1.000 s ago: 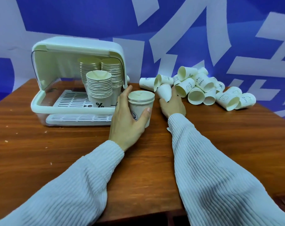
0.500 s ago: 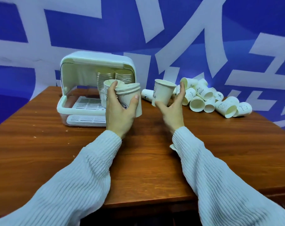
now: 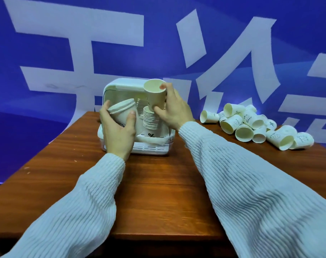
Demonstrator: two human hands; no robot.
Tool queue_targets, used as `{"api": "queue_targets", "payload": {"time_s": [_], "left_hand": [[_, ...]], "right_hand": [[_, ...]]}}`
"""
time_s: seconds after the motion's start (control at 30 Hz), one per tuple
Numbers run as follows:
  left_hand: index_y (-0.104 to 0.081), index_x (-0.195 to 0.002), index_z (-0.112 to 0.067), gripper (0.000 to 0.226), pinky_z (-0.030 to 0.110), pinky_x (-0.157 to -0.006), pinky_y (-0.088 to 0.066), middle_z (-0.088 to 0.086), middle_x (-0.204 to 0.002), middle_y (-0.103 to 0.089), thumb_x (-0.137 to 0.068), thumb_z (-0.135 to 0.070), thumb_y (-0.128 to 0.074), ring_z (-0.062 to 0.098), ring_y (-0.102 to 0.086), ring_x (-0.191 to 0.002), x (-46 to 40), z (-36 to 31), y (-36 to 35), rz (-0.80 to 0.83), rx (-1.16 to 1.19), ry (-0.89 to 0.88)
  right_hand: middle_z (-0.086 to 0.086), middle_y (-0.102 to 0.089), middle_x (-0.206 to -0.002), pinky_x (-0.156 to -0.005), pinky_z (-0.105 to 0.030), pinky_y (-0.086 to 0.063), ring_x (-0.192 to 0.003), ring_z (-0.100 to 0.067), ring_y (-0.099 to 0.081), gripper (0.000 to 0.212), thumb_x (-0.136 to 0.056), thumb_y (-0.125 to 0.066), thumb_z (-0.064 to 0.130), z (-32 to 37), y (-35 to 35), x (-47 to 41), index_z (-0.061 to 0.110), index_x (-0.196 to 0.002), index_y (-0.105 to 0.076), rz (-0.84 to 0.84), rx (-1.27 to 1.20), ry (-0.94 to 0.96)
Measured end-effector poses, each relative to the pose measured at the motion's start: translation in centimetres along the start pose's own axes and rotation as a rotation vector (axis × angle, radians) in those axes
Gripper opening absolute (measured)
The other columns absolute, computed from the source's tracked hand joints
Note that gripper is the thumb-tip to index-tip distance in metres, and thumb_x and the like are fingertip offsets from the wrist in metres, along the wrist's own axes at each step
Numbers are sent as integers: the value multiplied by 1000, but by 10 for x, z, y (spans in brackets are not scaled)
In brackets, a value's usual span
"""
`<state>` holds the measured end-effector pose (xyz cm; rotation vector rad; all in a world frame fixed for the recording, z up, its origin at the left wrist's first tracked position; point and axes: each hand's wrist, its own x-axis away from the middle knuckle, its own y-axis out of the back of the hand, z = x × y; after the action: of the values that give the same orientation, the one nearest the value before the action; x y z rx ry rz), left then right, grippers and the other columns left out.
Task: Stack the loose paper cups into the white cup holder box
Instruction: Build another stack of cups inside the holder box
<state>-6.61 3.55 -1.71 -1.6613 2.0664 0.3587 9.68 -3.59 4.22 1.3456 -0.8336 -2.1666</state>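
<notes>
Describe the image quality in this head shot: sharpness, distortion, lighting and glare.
Head view: wide-angle bending curves the table edges and stretches the sleeves near the bottom; slight motion blur softens the left hand, right hand and their cups, while the loose cups read sharper; lighting even, shadows soft, no strong glare.

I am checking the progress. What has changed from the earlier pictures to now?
The right hand took a single cup from the pile of loose cups and raised it in front of the white box. The left hand lifted its small stack of cups off the table to the box opening. The stacks inside and the pile stayed.
</notes>
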Motion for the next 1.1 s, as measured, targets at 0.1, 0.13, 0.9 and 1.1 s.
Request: {"api": "queue_targets", "payload": {"time_s": [0.1, 0.13, 0.9, 1.1], "left_hand": [[-33, -153, -23, 82, 44, -112, -44, 0, -147, -49, -84, -51, -68, 17, -52, -131, 1, 3, 7, -11, -32, 5], [-33, -153, -24, 82, 44, -112, -44, -1, -147, -49, -83, -52, -68, 16, -52, -131, 1, 4, 7, -11, -43, 8], [-33, -152, -24, 73, 28, -107, -37, 0, -151, -46, -93, -40, -72, 18, -46, -135, 0, 7, 2, 72, -134, -26], [-38, -148, -26, 69, 16, -94, -50, -6, -140, -53, -92, -35, -76, 8, -56, -122, -25, -19, -6, 139, -1, -80]], "right_hand": [[-7, -55, -135, -80, -42, -53, -105, -35, -64, 63, -88, -65, 47, -5, -2, 0, 25, -137, -32, 8, 39, -18], [-8, -55, -134, -79, -41, -54, -104, -34, -64, 63, -88, -65, 48, -5, -2, 0, 25, -136, -32, 3, 40, -25], [-11, -60, -130, -93, -40, -47, -116, -30, -58, 58, -91, -63, 61, -15, -33, 3, 14, -123, -54, 358, 109, -29], [-14, -63, -135, -98, -44, -52, -113, -36, -65, 107, -78, -81, 55, -14, -23, 10, 29, -156, -13, 322, -173, -152]]}}
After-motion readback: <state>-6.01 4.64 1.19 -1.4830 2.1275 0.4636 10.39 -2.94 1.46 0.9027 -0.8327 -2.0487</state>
